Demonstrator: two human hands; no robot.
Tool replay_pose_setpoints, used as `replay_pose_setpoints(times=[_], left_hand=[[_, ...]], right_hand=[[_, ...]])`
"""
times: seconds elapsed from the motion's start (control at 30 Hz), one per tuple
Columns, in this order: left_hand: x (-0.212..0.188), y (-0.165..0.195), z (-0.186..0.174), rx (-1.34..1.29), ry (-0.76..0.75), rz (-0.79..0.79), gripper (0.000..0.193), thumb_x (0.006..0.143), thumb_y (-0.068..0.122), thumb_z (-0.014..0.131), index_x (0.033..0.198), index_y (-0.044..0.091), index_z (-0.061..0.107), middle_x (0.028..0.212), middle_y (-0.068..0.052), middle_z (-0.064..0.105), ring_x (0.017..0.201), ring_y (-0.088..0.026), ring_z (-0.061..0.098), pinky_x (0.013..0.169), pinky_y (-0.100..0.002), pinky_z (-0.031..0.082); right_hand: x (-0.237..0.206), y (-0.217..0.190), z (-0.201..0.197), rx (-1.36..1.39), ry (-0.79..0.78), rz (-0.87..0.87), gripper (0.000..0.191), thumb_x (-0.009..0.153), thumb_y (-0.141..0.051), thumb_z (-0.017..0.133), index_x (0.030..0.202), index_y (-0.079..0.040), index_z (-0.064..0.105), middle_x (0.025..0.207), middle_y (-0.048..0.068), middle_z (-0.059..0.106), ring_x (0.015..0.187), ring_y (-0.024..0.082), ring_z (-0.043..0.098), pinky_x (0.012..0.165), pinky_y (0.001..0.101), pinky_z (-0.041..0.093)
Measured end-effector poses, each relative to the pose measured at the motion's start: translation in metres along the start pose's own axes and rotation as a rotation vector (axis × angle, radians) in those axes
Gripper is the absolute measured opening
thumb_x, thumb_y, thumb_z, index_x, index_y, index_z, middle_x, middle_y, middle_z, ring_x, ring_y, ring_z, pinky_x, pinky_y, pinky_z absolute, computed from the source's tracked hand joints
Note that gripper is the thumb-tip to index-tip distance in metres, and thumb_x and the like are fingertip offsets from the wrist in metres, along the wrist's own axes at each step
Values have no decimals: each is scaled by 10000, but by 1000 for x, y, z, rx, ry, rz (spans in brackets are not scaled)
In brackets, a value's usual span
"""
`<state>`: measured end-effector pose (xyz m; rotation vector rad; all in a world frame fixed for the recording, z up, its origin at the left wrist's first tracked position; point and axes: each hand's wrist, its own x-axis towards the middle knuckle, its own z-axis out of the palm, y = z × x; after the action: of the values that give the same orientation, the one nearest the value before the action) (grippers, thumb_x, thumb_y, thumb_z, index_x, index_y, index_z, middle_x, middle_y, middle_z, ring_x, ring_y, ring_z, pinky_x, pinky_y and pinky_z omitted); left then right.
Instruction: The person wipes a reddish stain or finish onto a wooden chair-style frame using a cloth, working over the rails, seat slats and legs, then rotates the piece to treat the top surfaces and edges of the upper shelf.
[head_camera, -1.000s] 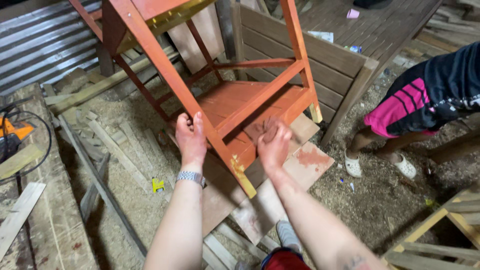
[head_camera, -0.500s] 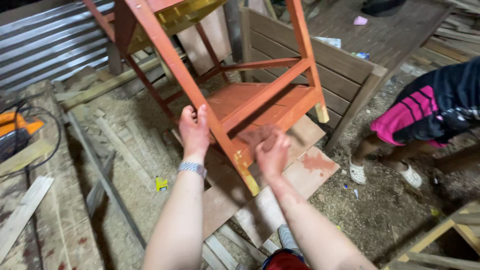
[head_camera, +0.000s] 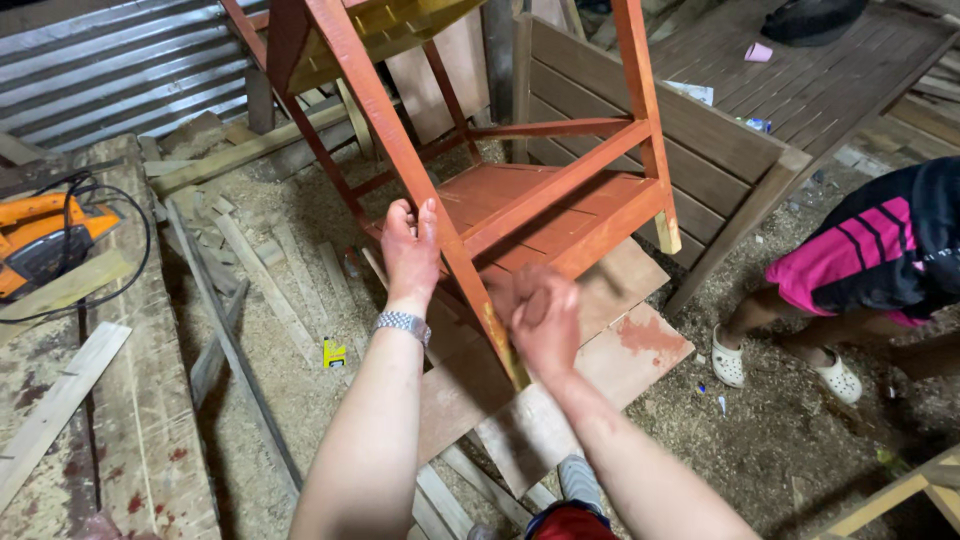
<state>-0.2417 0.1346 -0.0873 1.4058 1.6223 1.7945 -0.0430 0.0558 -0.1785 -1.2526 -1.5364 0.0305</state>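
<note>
A red-orange wooden chair (head_camera: 540, 200) stands tilted over the sawdust floor, its long front leg (head_camera: 400, 150) running diagonally down toward me. My left hand (head_camera: 410, 250), with a metal watch (head_camera: 402, 324) on the wrist, wraps around that leg about halfway down. My right hand (head_camera: 540, 320) is blurred and curled, right at the lower end of the same leg, where yellowish bare wood shows. Whether it grips the leg or holds something is unclear.
Another person in black and pink shorts (head_camera: 860, 260) and white clogs (head_camera: 835, 375) stands at right. An orange power tool (head_camera: 40, 240) with a black cord lies on planks at left. Plywood sheets (head_camera: 620, 350), scrap slats (head_camera: 265, 280), a slatted panel (head_camera: 700, 130) and corrugated metal (head_camera: 100, 70) surround the chair.
My right hand has slid from the chair's flat panel down to the lower end of the leg. My left hand has stayed on the leg while the chair shifted slightly.
</note>
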Motion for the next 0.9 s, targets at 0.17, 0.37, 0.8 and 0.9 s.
replay_pose_setpoints(times=[0.17,0.37,0.8,0.9], left_hand=[[0,-1,1,-3,-15,-19,352,988,323,683,1085,-5,596,802,-89,670,691,-164,622,634,-337,527],[-4,-7,-3,-22,5,63,342,1011,315,665,1121,-2,597,855,-59,678,731,-137,640,651,-323,530],[5,-4,-4,27,-1,-1,333,1007,333,678,1037,11,601,759,-69,645,660,-164,587,609,-345,484],[6,-2,-6,25,-20,-17,352,1019,354,655,1085,15,587,773,-88,647,672,-188,587,622,-364,487]], right_hand=[[57,46,-1,-170,50,442,535,801,-201,723,1272,-71,505,1268,242,545,1138,443,581,957,504,486],[19,14,2,-132,76,187,515,835,-135,726,1283,-47,488,1235,241,541,1166,464,573,972,521,509],[69,47,-5,-216,72,356,701,788,-186,755,1432,-105,491,1278,273,554,1173,461,571,982,497,499],[56,39,-4,-187,40,476,691,811,-187,736,1454,-153,486,1261,255,547,1143,442,591,955,496,505]])
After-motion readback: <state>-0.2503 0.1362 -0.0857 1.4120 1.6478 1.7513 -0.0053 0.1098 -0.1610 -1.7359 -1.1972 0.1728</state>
